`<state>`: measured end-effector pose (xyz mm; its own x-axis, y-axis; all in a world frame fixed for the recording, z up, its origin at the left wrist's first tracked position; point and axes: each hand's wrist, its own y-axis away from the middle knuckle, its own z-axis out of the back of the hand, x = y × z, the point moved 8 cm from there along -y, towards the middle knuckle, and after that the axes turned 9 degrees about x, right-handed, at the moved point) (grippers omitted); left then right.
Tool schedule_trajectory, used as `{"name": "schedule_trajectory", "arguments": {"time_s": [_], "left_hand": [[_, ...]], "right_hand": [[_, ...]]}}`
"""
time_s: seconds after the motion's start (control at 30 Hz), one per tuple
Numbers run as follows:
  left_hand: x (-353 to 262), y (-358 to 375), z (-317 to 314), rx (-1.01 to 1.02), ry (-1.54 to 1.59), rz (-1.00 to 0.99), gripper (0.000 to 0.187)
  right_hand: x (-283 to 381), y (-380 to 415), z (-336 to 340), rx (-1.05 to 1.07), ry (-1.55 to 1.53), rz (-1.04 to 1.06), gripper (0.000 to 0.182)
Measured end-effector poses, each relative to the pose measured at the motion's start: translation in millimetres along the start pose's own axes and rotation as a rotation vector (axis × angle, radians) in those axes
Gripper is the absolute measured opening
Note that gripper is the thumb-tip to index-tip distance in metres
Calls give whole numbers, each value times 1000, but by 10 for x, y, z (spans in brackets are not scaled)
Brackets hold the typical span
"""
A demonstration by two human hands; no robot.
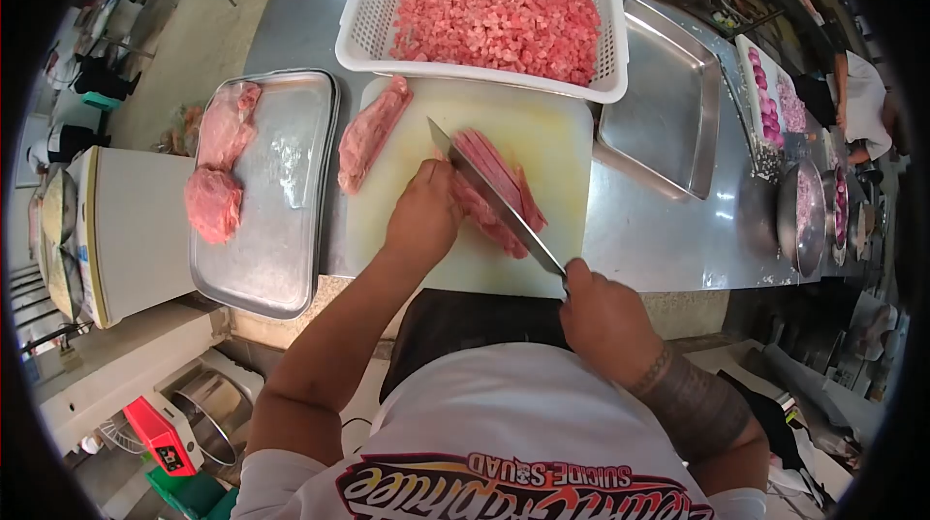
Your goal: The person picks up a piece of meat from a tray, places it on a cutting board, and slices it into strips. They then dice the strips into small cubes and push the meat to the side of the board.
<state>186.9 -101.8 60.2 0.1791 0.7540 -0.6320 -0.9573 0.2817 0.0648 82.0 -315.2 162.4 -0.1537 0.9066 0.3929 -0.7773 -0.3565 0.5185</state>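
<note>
My right hand (605, 317) is wrapped round the handle of a large kitchen knife (504, 210). Its long blade slants up and left across a piece of raw meat (489, 157), which shows several long parallel cuts. Curled fingers of my left hand (426, 210) press on the meat's left side, close to the blade. Under the meat is a white cutting board (562, 263) with yellowish stains. Another strip of raw meat (373, 136) lies at the board's left edge, apart from my hands.
Beyond the board, a white perforated basket (363, 21) holds diced meat (499, 16). On the left, a metal tray (281, 292) carries two meat pieces (213, 202). A steel pan (668, 94) lies to the right. Further right are onions (765, 104), a wok (802, 220) and another person (862, 99).
</note>
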Motion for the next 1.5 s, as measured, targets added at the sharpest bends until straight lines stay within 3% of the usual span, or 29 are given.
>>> {"name": "schedule_trajectory", "arguments": {"time_s": [0.1,0.3,0.47,0.6,0.7,0.8,0.87,0.97,1.27,1.5], "left_hand": [[19,-6,-32,43,13,23,54],[73,-8,-55,88,56,70,55],[17,34,16,53,85,21,50],[38,56,-7,41,77,15,45],[-28,47,48,39,95,27,44],[-12,62,21,18,90,14,43],[-22,27,59,-22,100,-27,44],[-5,87,19,-3,100,-58,45],[23,63,23,-5,35,-16,40],[46,47,9,49,112,51,31]], "right_hand": [[-39,0,-99,91,78,-37,18],[124,-598,-332,-8,110,-27,13],[182,-1042,-452,-118,110,28,22],[327,-405,-67,-32,63,-1,12],[33,14,-291,143,144,-109,20],[-175,-439,-719,-24,107,-48,18],[-142,-850,-598,-103,42,-20,19],[-136,-833,-469,-146,-37,10,20],[10,204,-224,10,23,-43,23],[152,-187,-349,23,128,-52,17]]}}
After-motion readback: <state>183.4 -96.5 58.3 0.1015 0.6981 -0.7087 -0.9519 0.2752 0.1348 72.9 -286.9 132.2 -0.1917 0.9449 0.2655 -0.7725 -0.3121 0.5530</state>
